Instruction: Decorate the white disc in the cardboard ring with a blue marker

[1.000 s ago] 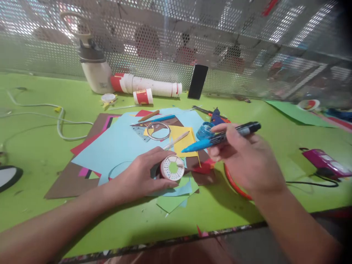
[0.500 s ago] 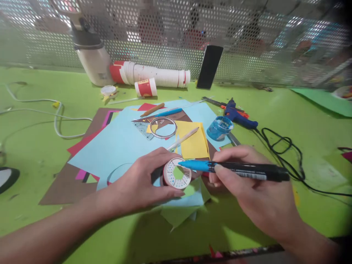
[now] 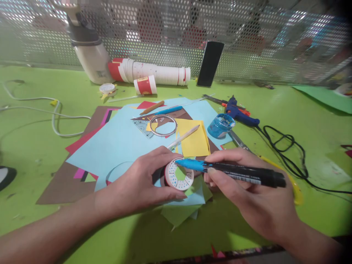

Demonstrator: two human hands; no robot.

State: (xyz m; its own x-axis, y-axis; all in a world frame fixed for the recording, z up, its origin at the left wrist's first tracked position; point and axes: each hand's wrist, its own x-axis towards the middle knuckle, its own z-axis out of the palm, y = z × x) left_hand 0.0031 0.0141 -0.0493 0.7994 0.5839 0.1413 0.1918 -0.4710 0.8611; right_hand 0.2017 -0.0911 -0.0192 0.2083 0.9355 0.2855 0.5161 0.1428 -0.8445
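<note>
My left hand (image 3: 145,174) grips a small round paper piece (image 3: 180,184) from its left side, thumb below and fingers above. Its side is red; the white ring on its face carries black dividing lines and blue dots around a green centre. Between thumb and fingers of my right hand (image 3: 247,183) lies a black marker pen (image 3: 231,171) with a blue front part. The pen's tip is over the upper part of the ring; whether it touches cannot be told. Light blue paper (image 3: 101,146) lies beneath and behind the hands.
Behind the hands lie a metal ring (image 3: 151,128), yellow paper (image 3: 192,143), a white pencil (image 3: 189,134) and a blue paint jar (image 3: 220,126). A blue glue gun (image 3: 242,117) trails a black cable (image 3: 299,161) on the right. Stacked paper cups (image 3: 156,73), a sprayer (image 3: 92,58) and a phone (image 3: 210,64) stand further back.
My right hand and the marker have shifted slightly left, the tip moving further over the ring. The round piece has moved a little right. A yellow-handled tool now shows behind my right hand.
</note>
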